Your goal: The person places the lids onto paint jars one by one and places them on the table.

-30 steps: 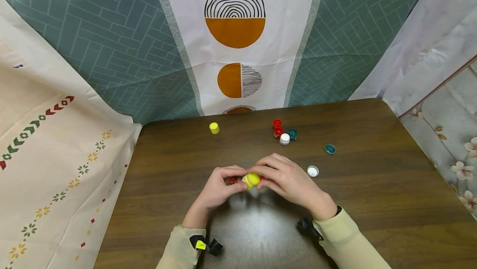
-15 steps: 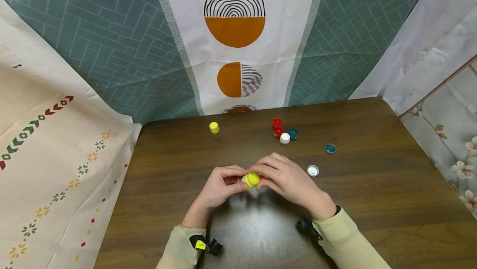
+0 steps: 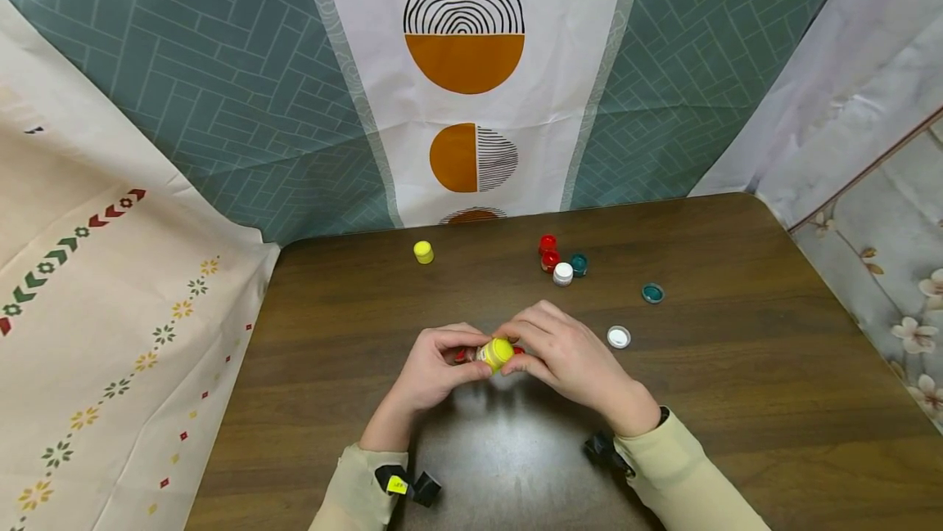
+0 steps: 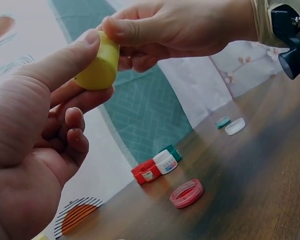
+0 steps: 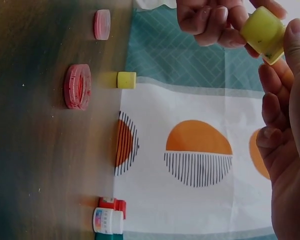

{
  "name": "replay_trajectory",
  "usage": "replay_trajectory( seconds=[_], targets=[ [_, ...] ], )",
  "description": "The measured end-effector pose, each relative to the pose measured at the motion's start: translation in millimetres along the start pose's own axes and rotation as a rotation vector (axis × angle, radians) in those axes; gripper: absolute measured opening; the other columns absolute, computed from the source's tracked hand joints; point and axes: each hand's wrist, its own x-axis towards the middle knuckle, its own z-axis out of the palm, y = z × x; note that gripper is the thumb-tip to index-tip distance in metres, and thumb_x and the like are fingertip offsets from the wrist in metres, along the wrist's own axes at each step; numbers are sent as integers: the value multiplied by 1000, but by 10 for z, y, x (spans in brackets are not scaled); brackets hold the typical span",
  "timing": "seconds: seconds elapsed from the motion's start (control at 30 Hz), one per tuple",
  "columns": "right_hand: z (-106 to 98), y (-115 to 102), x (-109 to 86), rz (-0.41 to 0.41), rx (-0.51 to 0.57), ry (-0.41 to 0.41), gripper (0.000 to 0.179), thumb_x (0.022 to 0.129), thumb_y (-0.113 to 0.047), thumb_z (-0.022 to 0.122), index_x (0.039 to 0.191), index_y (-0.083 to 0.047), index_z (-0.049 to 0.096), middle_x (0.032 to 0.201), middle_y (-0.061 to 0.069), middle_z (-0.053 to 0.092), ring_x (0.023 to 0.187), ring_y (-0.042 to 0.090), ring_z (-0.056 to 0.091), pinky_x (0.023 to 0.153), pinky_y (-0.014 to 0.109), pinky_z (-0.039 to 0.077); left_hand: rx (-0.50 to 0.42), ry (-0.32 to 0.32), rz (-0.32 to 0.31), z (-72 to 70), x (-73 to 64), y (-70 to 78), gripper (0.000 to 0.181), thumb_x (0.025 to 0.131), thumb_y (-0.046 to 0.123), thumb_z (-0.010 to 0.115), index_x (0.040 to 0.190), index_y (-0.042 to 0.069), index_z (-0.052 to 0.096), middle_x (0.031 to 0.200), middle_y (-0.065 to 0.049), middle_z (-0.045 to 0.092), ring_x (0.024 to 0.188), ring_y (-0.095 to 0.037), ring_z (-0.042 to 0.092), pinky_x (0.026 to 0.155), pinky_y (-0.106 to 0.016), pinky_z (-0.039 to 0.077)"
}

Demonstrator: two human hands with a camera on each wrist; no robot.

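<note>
A small yellow paint jar (image 3: 496,354) is held up between both hands above the table, tilted with its yellow lid towards the head camera. My left hand (image 3: 436,367) pinches the body of the jar between thumb and fingers. From the other side my right hand (image 3: 570,355) grips it near the lid with thumb and fingertips. Close up in the left wrist view, the jar (image 4: 97,67) sits between both thumbs. In the right wrist view the jar (image 5: 264,34) is partly covered by fingers. Two red lids lie on the table beneath; one red lid (image 4: 186,193) shows clearly.
Red jars (image 3: 549,261), a white jar (image 3: 563,274) and a teal jar (image 3: 579,265) cluster near the far edge. Another yellow jar (image 3: 423,253) stands back left. A teal lid (image 3: 652,294) and a white lid (image 3: 619,338) lie on the right side of the wooden table (image 3: 737,384).
The right hand's fingers have shifted slightly on the yellow jar, and a little more of its lid shows. The left hand and the things on the table stay put.
</note>
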Motion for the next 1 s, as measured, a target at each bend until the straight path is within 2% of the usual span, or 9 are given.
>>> replay_trajectory(
  seconds=[0.1,0.3,0.53,0.63,0.83,0.9,1.0],
  targets=[
    [14,-3,-4,4,6,6,45,103,-53,58,121,-14,72,110,-9,70,102,11,60,85,26,52,5,8,8,8,1,9,26,86,-11,83,112,-8,78,102,-3,73,81,-22,57,71,-24,52],
    [47,-10,-2,12,16,26,47,106,-51,54,121,-10,72,110,-7,73,101,12,61,84,27,53,36,54,34,42,10,36,25,87,-5,86,111,-6,80,101,-4,75,81,-15,59,68,-22,51],
    [69,-19,-3,33,4,41,48,107,-49,51,123,-9,72,111,-5,73,99,13,61,82,29,53,75,109,60,78,25,58,26,83,-7,88,108,-5,81,97,-6,76,79,-15,59,66,-21,51],
    [77,-9,-2,28,-4,46,47,107,-48,52,124,-9,72,111,-5,73,99,14,61,82,29,54,70,110,27,74,25,69,26,84,-6,88,109,-5,81,97,-6,75,80,-16,60,67,-22,51],
    [76,15,-23,12,-19,42,46,105,-47,56,125,-10,74,109,-5,74,99,14,61,84,29,55,77,48,-123,43,27,91,29,88,-1,86,116,-3,78,100,-3,73,84,-16,62,73,-28,56],
    [70,16,-36,18,-32,40,46,105,-48,57,125,-10,75,108,-6,74,99,14,61,83,28,55,99,31,-144,37,30,98,31,88,0,86,118,-2,78,101,-4,72,86,-18,62,75,-33,57],
    [42,9,-50,43,-48,41,47,106,-50,55,126,-12,75,107,-5,74,99,14,61,82,30,55,137,39,-157,36,24,100,32,88,1,86,119,1,78,101,-4,73,85,-22,63,74,-37,57]
  ],
)
